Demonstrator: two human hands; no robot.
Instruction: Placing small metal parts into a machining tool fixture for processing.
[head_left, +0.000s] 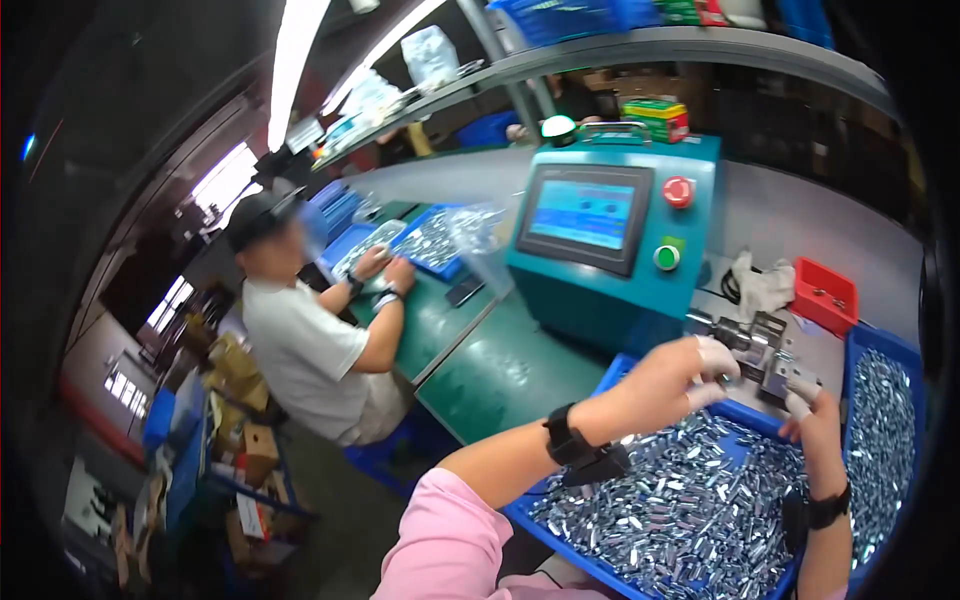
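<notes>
My left hand (680,385), with white covers on its fingertips, is held over the far side of a blue tray (575,555) filled with small shiny metal parts (680,500). Its thumb and fingers curl together around something too small to make out. To its right, my right hand (818,430) also wears white finger covers. Those fingers are pinched close to a metal fixture (768,350), and whatever they hold is hidden. The fixture sits beyond the tray, beside a teal machine box (610,310) with a lit touchscreen (580,215).
A second blue tray of metal parts (880,430) lies at the right. Behind it stand a red bin (826,292) and a white glove (765,288). A red stop button (678,192) is on the box. At the left, a co-worker (300,330) handles parts at the green table (490,375).
</notes>
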